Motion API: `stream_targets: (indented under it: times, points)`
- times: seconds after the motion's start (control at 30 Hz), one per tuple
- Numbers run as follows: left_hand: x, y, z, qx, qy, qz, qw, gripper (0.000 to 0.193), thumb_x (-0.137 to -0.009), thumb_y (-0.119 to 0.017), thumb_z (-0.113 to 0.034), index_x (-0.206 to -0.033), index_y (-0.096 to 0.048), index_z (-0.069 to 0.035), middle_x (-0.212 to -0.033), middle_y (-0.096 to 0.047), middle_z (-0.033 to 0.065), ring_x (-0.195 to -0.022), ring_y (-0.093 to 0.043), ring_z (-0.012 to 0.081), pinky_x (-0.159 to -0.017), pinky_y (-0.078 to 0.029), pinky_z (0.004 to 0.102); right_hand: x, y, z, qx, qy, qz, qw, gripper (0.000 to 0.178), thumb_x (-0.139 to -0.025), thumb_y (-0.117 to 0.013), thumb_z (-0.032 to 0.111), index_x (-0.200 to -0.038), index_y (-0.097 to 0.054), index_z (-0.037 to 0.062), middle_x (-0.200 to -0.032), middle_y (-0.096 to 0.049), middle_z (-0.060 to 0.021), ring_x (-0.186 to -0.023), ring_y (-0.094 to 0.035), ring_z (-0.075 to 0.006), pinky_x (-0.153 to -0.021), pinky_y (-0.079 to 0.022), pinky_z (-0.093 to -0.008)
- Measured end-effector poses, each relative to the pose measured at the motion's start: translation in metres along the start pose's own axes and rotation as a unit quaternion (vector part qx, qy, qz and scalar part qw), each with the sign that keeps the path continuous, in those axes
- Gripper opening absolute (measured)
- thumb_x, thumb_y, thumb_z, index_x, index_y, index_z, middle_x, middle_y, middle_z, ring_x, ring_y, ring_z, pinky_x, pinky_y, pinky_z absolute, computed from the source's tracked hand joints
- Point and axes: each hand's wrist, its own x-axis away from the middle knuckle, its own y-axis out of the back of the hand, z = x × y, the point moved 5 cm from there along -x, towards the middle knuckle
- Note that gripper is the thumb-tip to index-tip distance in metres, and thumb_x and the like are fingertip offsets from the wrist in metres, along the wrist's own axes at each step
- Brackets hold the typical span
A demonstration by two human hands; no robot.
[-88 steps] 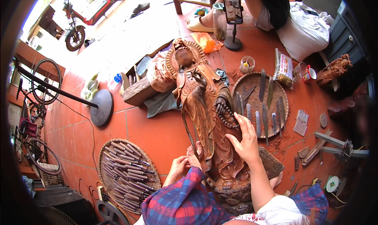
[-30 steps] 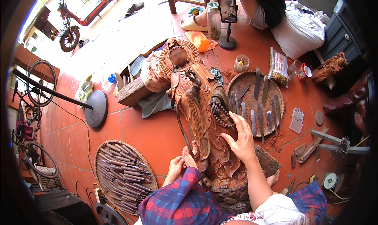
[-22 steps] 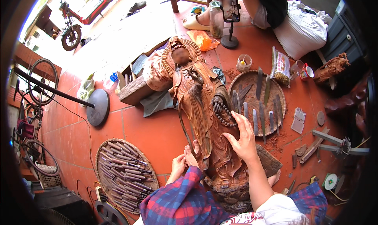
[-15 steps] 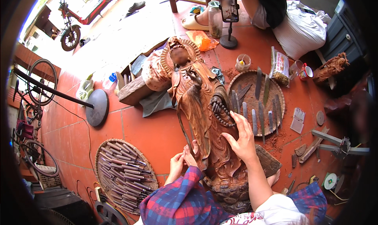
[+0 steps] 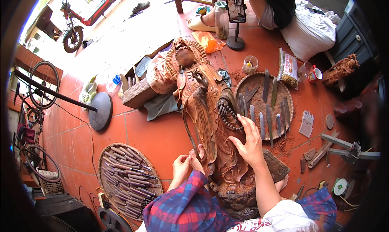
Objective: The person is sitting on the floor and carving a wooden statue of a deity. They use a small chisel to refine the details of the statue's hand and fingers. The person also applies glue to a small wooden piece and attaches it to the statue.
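A carved brown wooden statue [image 5: 206, 122] with a halo behind its head and a string of beads lies tilted back before me. My right hand [image 5: 250, 145] is open beside its right edge, fingers stretched toward the beads, the thumb near the carved robe. Left of the statue's lower part, my left hand [image 5: 181, 168] is closed, its fingertips pinched together against my bare foot [image 5: 196, 161]. What those fingertips hold, if anything, is too small to make out. The statue's head end leans on a cloth-covered bundle [image 5: 161, 73] over a wooden block [image 5: 138, 93].
A round basket [image 5: 157, 173] of handled carving tools lies at left; another woven tray [image 5: 288, 96] with several flat blades is at right. A phone [image 5: 236, 7] on a stand, a black round base [image 5: 100, 111], a white sack [image 5: 310, 31] and a seated person's leg [image 5: 255, 9] surround the statue.
My left hand has shifted slightly left at my foot. My right hand stays in place. The picture on the phone's screen is different.
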Motion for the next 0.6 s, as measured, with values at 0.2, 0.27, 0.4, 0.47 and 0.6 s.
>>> stream_targets:
  times: [0.2, 0.27, 0.4, 0.47, 0.6]
  points:
    - [-0.024, -0.012, 0.052, 0.201, 0.140, 0.088, 0.966, 0.034, -0.097, -0.063, -0.032, -0.103, -0.071, 0.000, -0.089, -0.072, 0.0069, -0.075, -0.066, 0.0132, -0.068, -0.053, 0.0270, 0.000, 0.001, 0.001, 0.007, -0.001, 0.000, 1.000, 0.074, -0.081, -0.080, 0.019, -0.147, -0.046, 0.0131, -0.137, -0.051, -0.0164, -0.126, -0.051, -0.0379, -0.106, -0.041, -0.0464]
    - [-0.041, -0.015, 0.074, 0.215, 0.203, 0.119, 0.948, 0.036, -0.100, -0.058, -0.035, -0.101, -0.071, -0.001, -0.089, -0.072, 0.0065, -0.075, -0.066, 0.0135, -0.067, -0.054, 0.0276, 0.000, 0.002, 0.001, 0.009, 0.000, -0.001, 1.000, 0.074, -0.081, -0.079, 0.020, -0.147, -0.046, 0.0131, -0.137, -0.051, -0.0164, -0.126, -0.051, -0.0380, -0.106, -0.042, -0.0466]
    - [-0.064, -0.008, 0.073, 0.046, 0.248, 0.250, 0.935, 0.039, -0.104, -0.049, -0.038, -0.107, -0.069, -0.004, -0.096, -0.071, 0.0053, -0.084, -0.067, 0.0146, -0.071, -0.057, 0.0312, 0.000, -0.004, 0.001, -0.002, 0.008, 0.000, 1.000, 0.074, -0.081, -0.079, 0.020, -0.147, -0.046, 0.0134, -0.138, -0.052, -0.0163, -0.125, -0.051, -0.0383, -0.106, -0.042, -0.0468]
    - [-0.050, -0.011, 0.014, -0.031, 0.278, 0.319, 0.905, 0.041, -0.106, -0.045, -0.035, -0.118, -0.067, -0.003, -0.106, -0.071, 0.0057, -0.093, -0.067, 0.0147, -0.078, -0.057, 0.0312, 0.001, 0.004, -0.004, 0.007, 0.001, -0.005, 1.000, 0.074, -0.081, -0.080, 0.020, -0.147, -0.046, 0.0136, -0.138, -0.052, -0.0162, -0.125, -0.051, -0.0383, -0.106, -0.042, -0.0469]
    - [-0.040, 0.015, -0.008, -0.122, 0.308, 0.404, 0.853, 0.041, -0.106, -0.045, -0.035, -0.119, -0.066, -0.003, -0.107, -0.070, 0.0057, -0.094, -0.067, 0.0147, -0.079, -0.057, 0.0311, 0.000, 0.000, 0.002, 0.004, 0.001, 0.001, 1.000, 0.073, -0.082, -0.079, 0.020, -0.147, -0.046, 0.0139, -0.138, -0.052, -0.0160, -0.125, -0.051, -0.0382, -0.106, -0.042, -0.0469]
